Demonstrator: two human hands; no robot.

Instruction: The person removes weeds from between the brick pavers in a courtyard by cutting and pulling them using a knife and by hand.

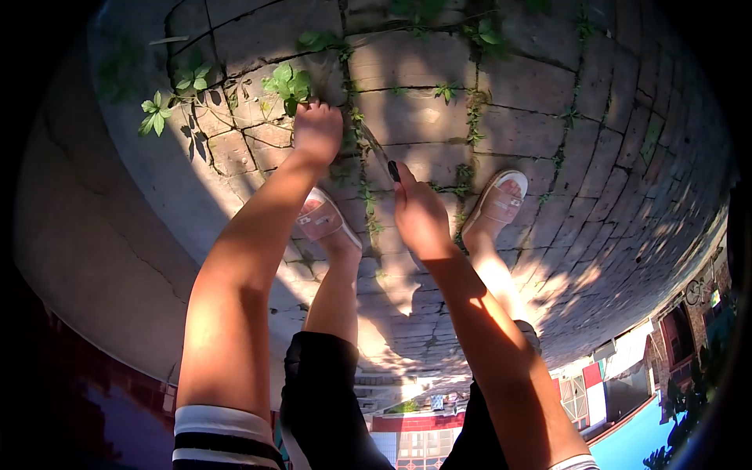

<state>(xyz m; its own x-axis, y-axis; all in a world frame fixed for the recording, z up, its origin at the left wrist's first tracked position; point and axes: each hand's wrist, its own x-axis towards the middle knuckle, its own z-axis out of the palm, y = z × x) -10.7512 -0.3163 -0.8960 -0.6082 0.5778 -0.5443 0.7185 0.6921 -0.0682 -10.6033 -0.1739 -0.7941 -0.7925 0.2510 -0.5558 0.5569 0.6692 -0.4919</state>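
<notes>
My left hand is closed around the base of a leafy green weed, whose leaves stick out to its upper left. In my right hand is a knife with a black handle. Its thin blade slants up and left, close to the weeds in a paving joint. The blade's tip is hard to make out against the small plants. A second weed with pointed leaves grows left of my left hand, its stem lying across the bricks.
Brick paving spreads around me, with small weeds in several joints. My feet stand in pink slide sandals, one on each side of my right hand. A smooth concrete edge curves along the left. Buildings show at lower right.
</notes>
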